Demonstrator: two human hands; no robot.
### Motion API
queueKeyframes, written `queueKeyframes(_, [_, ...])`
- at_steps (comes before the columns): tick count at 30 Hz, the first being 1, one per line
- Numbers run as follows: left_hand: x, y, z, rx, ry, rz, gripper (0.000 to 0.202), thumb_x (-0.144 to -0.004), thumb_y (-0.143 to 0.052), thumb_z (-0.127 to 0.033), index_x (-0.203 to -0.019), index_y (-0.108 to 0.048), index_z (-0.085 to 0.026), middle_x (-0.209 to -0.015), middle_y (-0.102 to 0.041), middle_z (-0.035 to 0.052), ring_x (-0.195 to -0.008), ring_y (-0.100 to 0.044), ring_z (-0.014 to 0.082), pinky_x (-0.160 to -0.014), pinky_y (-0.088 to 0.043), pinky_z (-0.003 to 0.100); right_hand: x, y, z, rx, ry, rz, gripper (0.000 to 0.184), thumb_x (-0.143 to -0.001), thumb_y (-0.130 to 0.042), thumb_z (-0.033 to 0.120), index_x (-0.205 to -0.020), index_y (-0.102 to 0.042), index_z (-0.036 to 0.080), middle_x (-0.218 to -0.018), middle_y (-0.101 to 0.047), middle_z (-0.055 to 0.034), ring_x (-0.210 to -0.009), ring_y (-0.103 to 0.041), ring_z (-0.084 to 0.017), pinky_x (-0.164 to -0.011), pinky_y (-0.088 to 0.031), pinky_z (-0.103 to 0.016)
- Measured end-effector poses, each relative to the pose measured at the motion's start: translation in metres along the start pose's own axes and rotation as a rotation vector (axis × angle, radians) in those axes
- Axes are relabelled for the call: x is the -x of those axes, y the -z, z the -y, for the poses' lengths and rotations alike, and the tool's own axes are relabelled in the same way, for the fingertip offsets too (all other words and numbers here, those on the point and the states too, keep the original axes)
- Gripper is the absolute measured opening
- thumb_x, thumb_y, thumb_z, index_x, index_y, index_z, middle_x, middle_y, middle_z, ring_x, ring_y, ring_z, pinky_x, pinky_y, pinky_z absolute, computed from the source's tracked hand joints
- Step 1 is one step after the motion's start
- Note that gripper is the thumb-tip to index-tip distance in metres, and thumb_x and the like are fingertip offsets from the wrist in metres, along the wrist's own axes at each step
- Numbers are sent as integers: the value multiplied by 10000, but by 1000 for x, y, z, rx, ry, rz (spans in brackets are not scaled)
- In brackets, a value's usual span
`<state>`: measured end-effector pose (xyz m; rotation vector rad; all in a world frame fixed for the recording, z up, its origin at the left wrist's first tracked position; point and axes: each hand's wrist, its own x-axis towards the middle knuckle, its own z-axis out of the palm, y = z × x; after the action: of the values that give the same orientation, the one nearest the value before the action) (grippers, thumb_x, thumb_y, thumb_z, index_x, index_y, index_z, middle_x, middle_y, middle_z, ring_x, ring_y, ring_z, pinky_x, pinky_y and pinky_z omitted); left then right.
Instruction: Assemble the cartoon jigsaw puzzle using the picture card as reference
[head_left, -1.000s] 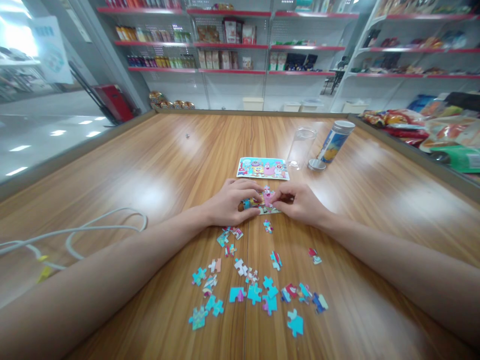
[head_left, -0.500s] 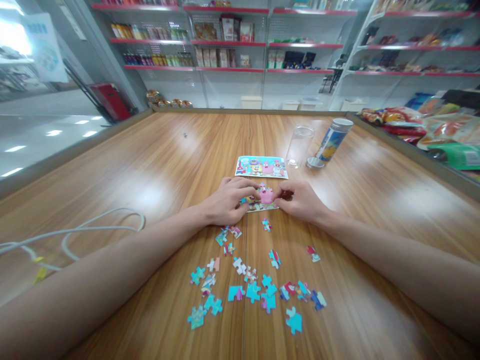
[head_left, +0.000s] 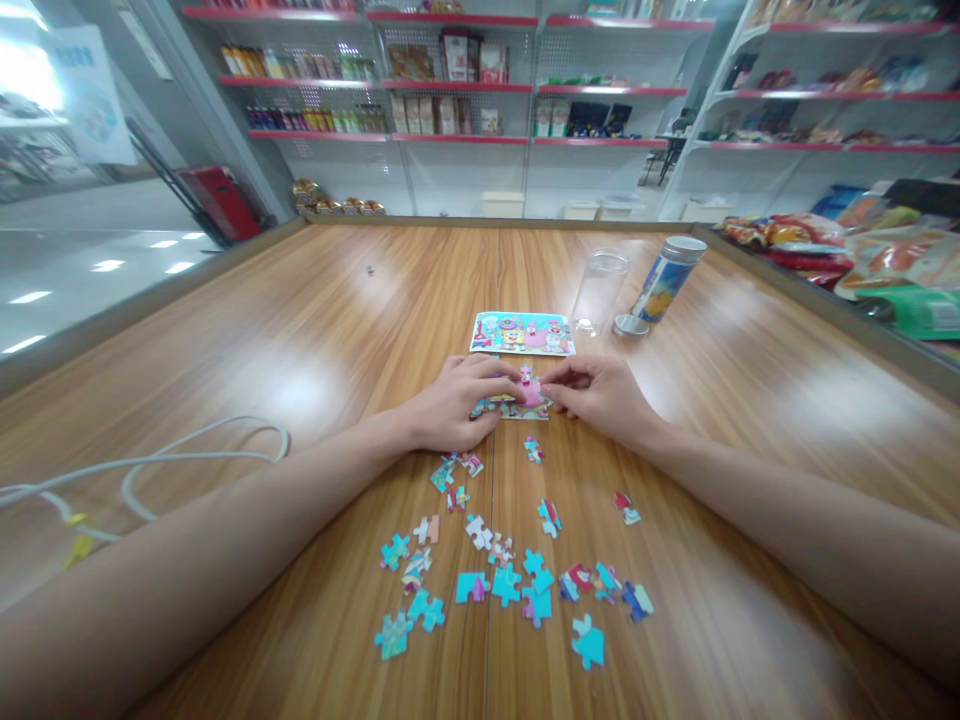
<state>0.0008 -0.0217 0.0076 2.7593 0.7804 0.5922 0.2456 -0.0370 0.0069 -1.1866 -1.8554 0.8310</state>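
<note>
A partly joined jigsaw puzzle (head_left: 533, 398) lies flat on the wooden table, its pink area showing between my two hands. Over its left part rests my left hand (head_left: 472, 400), palm down with fingers apart, hiding much of the picture. At the right edge, my right hand (head_left: 589, 390) pinches a puzzle piece between thumb and forefinger; the fingers mostly cover it. Just beyond lies a printed reference picture (head_left: 523, 334) with colourful cartoon figures. A single loose piece (head_left: 533, 449) is below the joined part. Several more loose puzzle pieces (head_left: 506, 584) are scattered nearer to me.
A clear plastic jar (head_left: 600, 290) and a blue canister (head_left: 670, 278) stand at the back right, with a metal lid (head_left: 631, 325) beside them. A white cable (head_left: 202, 455) loops at the left. Packaged snacks (head_left: 795, 245) lie past the right edge; stocked shelves (head_left: 461, 85) stand behind.
My right hand has shifted slightly left, its fingers drawn closer to the puzzle's edge. The joined part seems a little further left. The loose pieces nearer to me stay where they were.
</note>
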Motion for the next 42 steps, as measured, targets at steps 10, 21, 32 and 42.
queueKeyframes(10, [-1, 0, -1, -5, 25, -21, 330, -848, -560, -223, -1150, -687, -264, -1286, -619, 64, -1226, -537, 270, -1067, -375, 457, 0, 0, -3, 275, 76, 59, 98, -830, -679, 226, -821, -760, 171, -736, -730, -34, -624, -604, -139, -573, -434, -258])
queueKeyframes(21, [-1, 1, -2, 0, 36, -15, 317, -846, -558, -227, -1137, -682, -247, -1287, -617, 68, -1236, -531, 272, -1078, -376, 455, 2, 0, -5, 371, 95, 78, 83, -822, -635, 215, -772, -691, 179, -693, -672, -14, -613, -573, -139, -566, -387, -261])
queueKeyframes(32, [-2, 0, -3, -4, 45, -13, 318, -847, -560, -227, -1140, -681, -250, -1286, -613, 62, -1236, -528, 265, -1079, -370, 456, 2, 0, -4, 386, 136, 72, 59, -783, -631, 170, -742, -673, 178, -690, -661, -19, -625, -562, -144, -574, -387, -260])
queueKeyframes(42, [0, 0, -4, 6, -50, -68, 405, -826, -563, -170, -1205, -659, -275, -1335, -595, 58, -1277, -513, 269, -1102, -375, 479, 3, -1, -2, 279, 93, 19, 85, -809, -632, 217, -760, -689, 175, -652, -639, -8, -580, -540, -132, -537, -372, -259])
